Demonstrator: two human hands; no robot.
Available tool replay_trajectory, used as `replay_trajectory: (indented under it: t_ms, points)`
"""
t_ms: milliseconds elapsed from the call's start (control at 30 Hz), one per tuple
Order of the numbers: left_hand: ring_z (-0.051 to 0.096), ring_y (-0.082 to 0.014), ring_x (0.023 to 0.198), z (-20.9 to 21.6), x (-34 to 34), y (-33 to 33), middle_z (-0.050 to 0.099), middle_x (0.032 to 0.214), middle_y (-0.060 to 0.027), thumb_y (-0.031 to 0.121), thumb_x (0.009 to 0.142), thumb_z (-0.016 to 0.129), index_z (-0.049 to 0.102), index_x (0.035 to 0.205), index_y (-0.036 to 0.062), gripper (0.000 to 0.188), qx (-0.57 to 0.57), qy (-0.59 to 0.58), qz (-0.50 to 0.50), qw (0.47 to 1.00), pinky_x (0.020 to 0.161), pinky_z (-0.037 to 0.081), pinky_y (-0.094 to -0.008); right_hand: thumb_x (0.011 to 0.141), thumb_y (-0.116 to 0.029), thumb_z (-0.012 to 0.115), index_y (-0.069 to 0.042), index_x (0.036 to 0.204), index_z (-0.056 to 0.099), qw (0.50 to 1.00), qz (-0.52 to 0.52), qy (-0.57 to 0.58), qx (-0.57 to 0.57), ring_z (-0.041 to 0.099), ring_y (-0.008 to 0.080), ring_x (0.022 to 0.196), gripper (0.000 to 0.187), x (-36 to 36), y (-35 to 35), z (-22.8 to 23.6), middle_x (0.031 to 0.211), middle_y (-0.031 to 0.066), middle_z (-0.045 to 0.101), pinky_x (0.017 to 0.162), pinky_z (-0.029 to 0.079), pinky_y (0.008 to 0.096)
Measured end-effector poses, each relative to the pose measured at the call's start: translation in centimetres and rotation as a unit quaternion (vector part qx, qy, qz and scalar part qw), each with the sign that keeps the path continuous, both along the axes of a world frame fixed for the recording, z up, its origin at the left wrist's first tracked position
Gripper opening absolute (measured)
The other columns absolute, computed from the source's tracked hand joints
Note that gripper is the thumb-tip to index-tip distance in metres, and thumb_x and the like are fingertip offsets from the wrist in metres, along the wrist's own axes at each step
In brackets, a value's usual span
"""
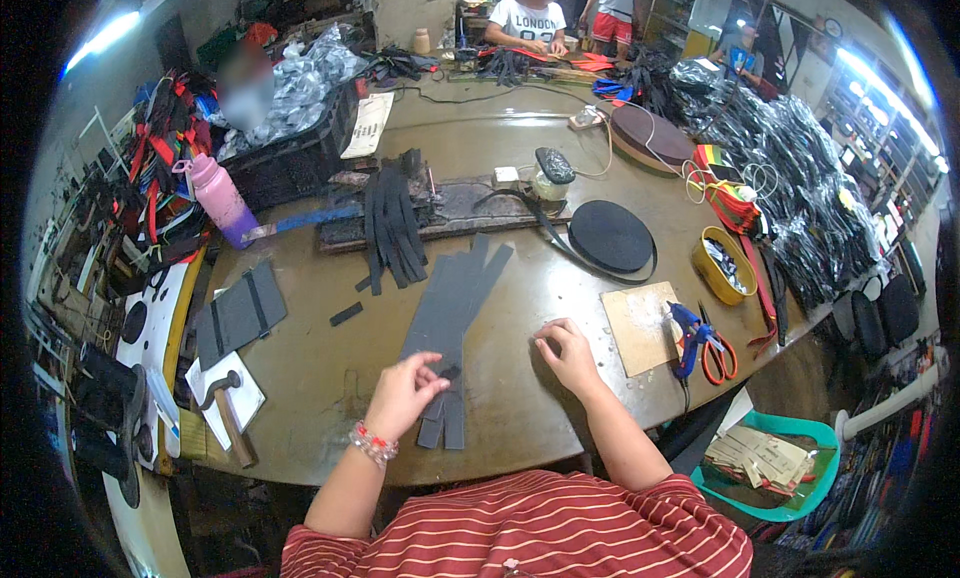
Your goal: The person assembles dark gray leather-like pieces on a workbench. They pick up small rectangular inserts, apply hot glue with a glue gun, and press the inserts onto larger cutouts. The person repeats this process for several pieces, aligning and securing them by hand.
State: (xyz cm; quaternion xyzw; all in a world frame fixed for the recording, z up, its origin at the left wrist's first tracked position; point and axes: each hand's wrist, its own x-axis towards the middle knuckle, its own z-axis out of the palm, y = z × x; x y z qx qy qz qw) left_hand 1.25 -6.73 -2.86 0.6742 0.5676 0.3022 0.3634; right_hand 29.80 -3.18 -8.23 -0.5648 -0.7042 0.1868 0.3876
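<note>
Flat dark grey strips [437, 313] lie overlapped on the table in front of me. My left hand [402, 393], wearing a beaded bracelet [374, 444], is over their near part. Its thumb and fingertips close on a small black piece [451, 373], whose kind I cannot make out. To the right of the strips, my right hand [568, 358] rests near the tabletop with loosely bent fingers, thumb a little apart, and nothing visible in it. A bundle of black straps [392, 223] hangs over a long dark board [470, 210] beyond the strips.
On the right are a black webbing roll [612, 236], tan board [640, 328], blue glue gun [687, 338], orange-handled scissors [718, 358] and yellow tub [724, 266]. A hammer [230, 418] and pink-purple bottle [222, 200] stand left. Another person [527, 23] works at the far end.
</note>
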Motion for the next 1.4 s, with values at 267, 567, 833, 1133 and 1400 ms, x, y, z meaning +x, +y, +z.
replay_trajectory:
  t_ms: [267,567,833,1133,1400]
  points:
    - [0.056,-0.0256,0.091,-2.6,1.4,-2.1,0.061,0.088,-0.0055,0.016,0.077,0.068,0.065,0.095,0.0106,0.019,0.125,0.246,0.018,0.961,0.079,0.042,-0.0403,0.080,-0.009,0.065,-0.004,0.087,0.066,1.000,-0.001,0.002,-0.019,0.057,0.0304,0.094,0.009,-0.2,0.0,0.0,0.096,0.0129,0.058,0.083,0.046,0.0367]
    - [0.061,-0.0202,0.076,-0.1,-0.9,-1.0,0.064,0.084,-0.0084,0.011,0.077,0.070,0.061,0.095,0.0034,0.021,-0.008,0.022,0.047,0.999,0.070,0.050,-0.0326,0.081,-0.014,0.065,-0.004,0.090,0.066,0.999,-0.017,-0.012,-0.045,0.057,0.0295,0.096,0.013,-0.1,0.0,0.0,0.100,0.0134,0.057,0.085,0.046,0.0365]
    - [0.061,-0.0214,0.082,-1.3,-14.2,2.3,0.062,0.088,-0.0103,0.003,0.075,0.069,0.059,0.095,0.0009,0.022,0.074,0.121,0.209,0.968,0.075,0.049,-0.0338,0.079,-0.013,0.064,-0.006,0.089,0.066,0.996,-0.077,-0.047,0.016,0.058,0.0295,0.090,0.012,4.7,4.4,3.0,0.095,0.0149,0.058,0.083,0.046,0.0370]
    - [0.051,-0.0284,0.099,0.1,-5.8,1.8,0.055,0.100,-0.0086,0.011,0.080,0.064,0.062,0.093,0.0085,0.014,0.239,0.161,0.167,0.943,0.089,0.040,-0.0396,0.079,-0.049,0.064,-0.011,0.128,0.051,0.923,-0.213,-0.300,-0.116,0.050,0.0367,0.114,0.063,10.0,14.5,4.7,0.125,0.0211,0.050,0.093,0.043,0.0466]
    - [0.059,-0.0294,0.088,-0.4,9.8,9.3,0.058,0.090,-0.0113,0.019,0.085,0.059,0.065,0.092,0.0075,0.015,0.250,0.122,-0.236,0.931,0.077,0.048,-0.0385,0.081,-0.053,0.061,-0.004,0.121,0.057,0.865,-0.395,-0.250,-0.183,0.051,0.0353,0.116,0.064,16.1,17.3,5.5,0.125,0.0201,0.052,0.094,0.044,0.0441]
